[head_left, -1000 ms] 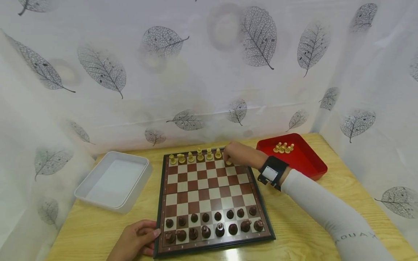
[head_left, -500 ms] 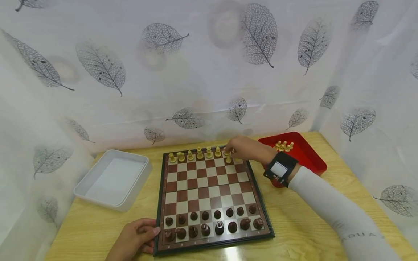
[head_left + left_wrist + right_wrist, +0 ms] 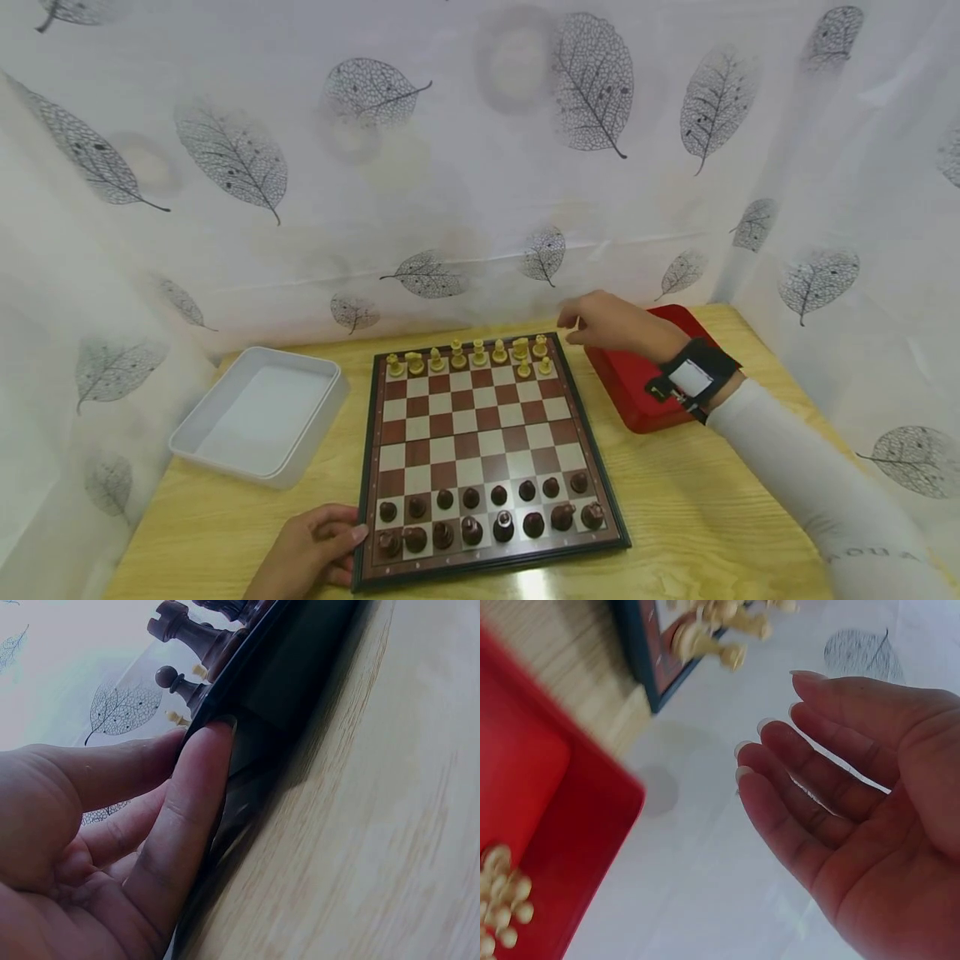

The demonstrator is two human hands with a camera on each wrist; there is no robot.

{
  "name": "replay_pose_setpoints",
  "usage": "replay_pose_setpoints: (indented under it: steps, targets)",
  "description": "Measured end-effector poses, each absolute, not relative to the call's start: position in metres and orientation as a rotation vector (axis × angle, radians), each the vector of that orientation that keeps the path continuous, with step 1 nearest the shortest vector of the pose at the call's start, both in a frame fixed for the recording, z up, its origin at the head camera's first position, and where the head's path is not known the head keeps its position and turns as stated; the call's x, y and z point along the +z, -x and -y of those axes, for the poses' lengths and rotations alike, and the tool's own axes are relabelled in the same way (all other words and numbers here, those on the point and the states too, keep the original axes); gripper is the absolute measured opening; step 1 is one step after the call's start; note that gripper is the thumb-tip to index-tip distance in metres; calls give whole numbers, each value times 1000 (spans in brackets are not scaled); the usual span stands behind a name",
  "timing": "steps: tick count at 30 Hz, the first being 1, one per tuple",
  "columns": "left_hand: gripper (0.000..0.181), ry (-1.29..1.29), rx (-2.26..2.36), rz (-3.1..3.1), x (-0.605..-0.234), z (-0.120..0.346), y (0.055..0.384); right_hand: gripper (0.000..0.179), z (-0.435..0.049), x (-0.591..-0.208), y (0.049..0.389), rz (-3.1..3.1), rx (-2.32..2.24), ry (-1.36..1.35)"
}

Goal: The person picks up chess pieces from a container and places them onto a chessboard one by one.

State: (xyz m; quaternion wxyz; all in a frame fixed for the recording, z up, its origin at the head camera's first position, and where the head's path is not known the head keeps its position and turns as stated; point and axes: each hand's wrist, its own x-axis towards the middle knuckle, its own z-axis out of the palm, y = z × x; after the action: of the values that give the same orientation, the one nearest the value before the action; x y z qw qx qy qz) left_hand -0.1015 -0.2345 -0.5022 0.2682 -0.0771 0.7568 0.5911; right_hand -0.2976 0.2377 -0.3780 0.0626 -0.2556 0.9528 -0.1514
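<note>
My left hand [image 3: 311, 546] pinches the near left edge of the chessboard [image 3: 480, 423], thumb on top and a finger under the rim in the left wrist view. My right hand [image 3: 617, 323] is in the air between the board's far right corner and the red tray [image 3: 637, 408]. Its fingers are spread and relaxed, with nothing between them in the right wrist view. Cream pieces line the far row, with two cream pawns [image 3: 545, 365] in front at the right. Dark brown pieces [image 3: 504, 526] fill the two near rows. Several cream pawns [image 3: 501, 896] lie in the red tray, hidden in the head view.
A white tray [image 3: 300, 454] stands to the left of the board on the wooden table [image 3: 675, 517]. A pale curtain [image 3: 465, 192] with a leaf print hangs close behind the table and along both sides.
My right hand has let go of a cream pawn on the second row, then moved right and up from the board toward the red tray. The left hand has stayed at the board's edge.
</note>
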Motion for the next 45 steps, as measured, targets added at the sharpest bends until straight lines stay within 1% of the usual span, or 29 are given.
replay_pose_setpoints:
  steps: [5,9,21,29,35,45]
  targets:
    - [54,197,1601,-2041,-501,236,100,29,-258,-371,300,-2899,-446,648]
    - [54,210,1600,-2043,-502,235,100,27,-275,-369,302,-2921,-426,619]
    - [59,256,1567,-2063,-505,236,99,22,-314,-387,309,-2908,-358,541]
    - [62,237,1578,-2047,-505,235,98,25,-322,-400,315,-2822,-349,419]
    - [60,231,1571,-2064,-503,234,101,28,-325,-415,321,-2772,-382,348]
    - [59,222,1578,-2052,-502,233,102,21,-325,-424,322,-2787,-345,354]
